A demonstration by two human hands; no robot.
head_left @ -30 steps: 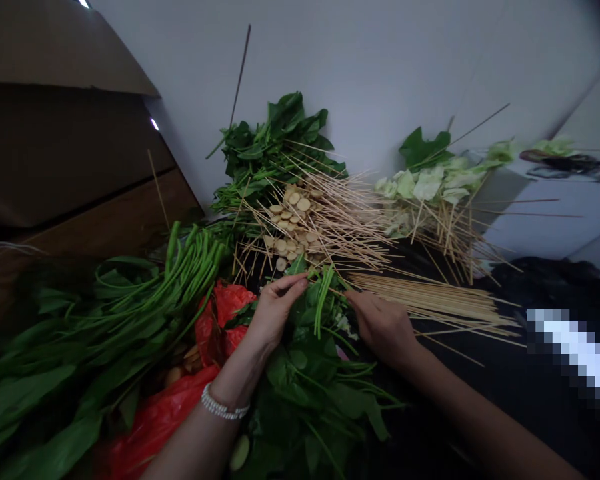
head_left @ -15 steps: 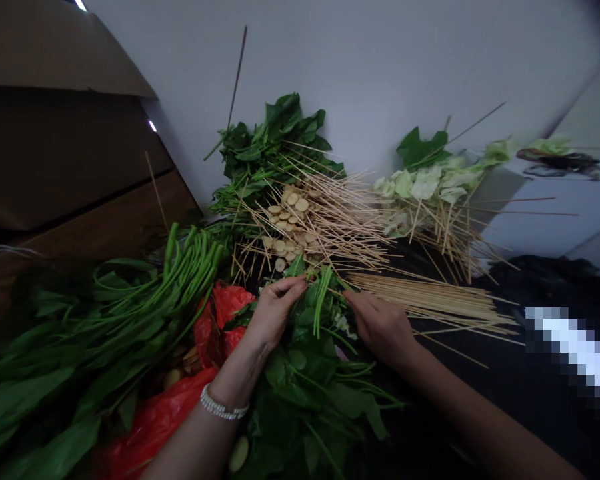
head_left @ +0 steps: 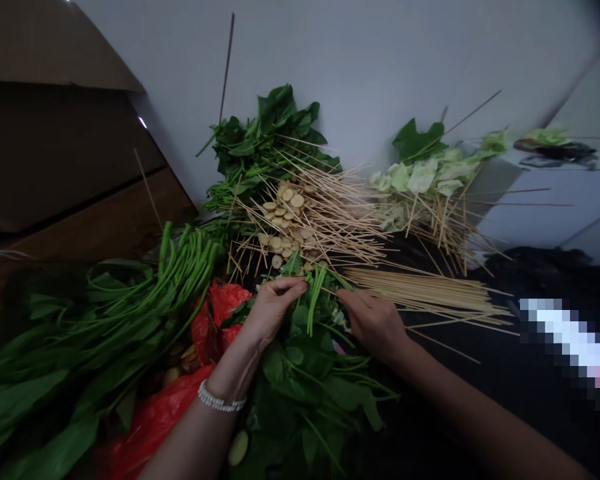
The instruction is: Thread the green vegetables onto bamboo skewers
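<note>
My left hand (head_left: 274, 308), with a beaded bracelet at the wrist, pinches the end of a small bunch of leafy green stems (head_left: 314, 301). Facing it, my right hand (head_left: 373, 323) is closed on a thin bamboo skewer (head_left: 331, 292), which runs left toward the stems. The skewer's tip is hidden among the greens and fingers. Under both hands spreads a pile of loose leafy greens (head_left: 325, 387). Just behind the right hand lies a bundle of bare bamboo skewers (head_left: 425, 290).
Skewered potato slices (head_left: 285, 213) are heaped ahead, with skewered greens (head_left: 275, 127) behind them. Skewered cabbage (head_left: 423, 175) sits back right by the white wall (head_left: 370, 67). Long-stemmed greens (head_left: 80, 333) and a red plastic bag (head_left: 165, 413) lie left. A cardboard box (head_left: 55, 50) stands far left.
The whole scene has shifted slightly left and up in view. Both hands keep their holds, and the stems hang between them much as before.
</note>
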